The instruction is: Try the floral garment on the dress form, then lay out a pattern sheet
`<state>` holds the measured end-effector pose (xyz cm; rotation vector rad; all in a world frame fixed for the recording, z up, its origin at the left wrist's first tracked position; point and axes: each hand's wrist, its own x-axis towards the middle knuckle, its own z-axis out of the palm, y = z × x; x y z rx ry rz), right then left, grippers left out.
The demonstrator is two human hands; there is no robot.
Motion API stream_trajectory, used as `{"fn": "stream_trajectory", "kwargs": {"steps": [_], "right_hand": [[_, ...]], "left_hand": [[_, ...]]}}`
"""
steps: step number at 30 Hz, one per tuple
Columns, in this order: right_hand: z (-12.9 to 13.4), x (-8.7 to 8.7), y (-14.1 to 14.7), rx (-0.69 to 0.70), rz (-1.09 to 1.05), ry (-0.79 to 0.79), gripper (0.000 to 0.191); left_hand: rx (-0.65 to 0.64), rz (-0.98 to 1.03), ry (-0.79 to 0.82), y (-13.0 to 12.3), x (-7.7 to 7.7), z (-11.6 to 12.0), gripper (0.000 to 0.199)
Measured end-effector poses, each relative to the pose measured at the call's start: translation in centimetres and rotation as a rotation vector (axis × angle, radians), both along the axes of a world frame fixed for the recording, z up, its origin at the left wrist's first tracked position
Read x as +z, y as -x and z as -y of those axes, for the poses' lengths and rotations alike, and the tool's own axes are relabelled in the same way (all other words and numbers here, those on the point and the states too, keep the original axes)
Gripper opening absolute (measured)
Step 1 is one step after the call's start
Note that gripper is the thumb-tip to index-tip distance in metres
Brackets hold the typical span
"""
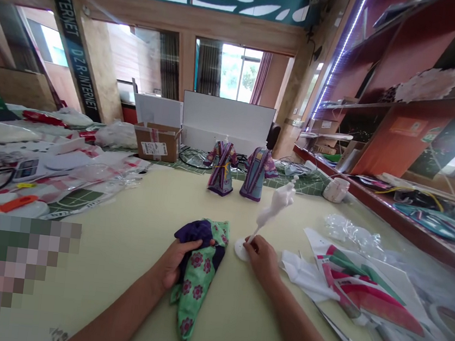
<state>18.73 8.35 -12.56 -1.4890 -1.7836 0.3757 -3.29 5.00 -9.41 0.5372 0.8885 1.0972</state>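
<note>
My left hand (185, 253) is closed on a small doll garment (197, 276), green with pink flowers and a dark purple part, hanging over the pale yellow table. With pinched fingers my right hand (261, 254) grips the thin stem of a white miniature mannequin (275, 203) near its round base (241, 250). The mannequin is bare and tilts to the right. Farther back, two other small stands wear purple patterned robes: the left robe (222, 169) has a yellow tie, and the right robe (257, 174) hangs open-fronted.
Scissors (350, 340) with red and yellow handles lie at the lower right, by white cloth (309, 275) and printed plastic packaging (373, 296). A cardboard box (156, 143) and a white cup (336, 189) stand at the back. Plastic bags and an orange-handled tool (12, 204) clutter the left.
</note>
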Motion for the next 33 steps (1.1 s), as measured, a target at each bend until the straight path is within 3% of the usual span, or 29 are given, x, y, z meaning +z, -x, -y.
{"fn": "stream_trajectory", "kwargs": {"steps": [33], "right_hand": [[0.93,0.25,0.47,0.044,0.131,-0.034,0.012]], "left_hand": [[0.06,-0.015,0.002,0.11,0.67,0.16,0.032]]}}
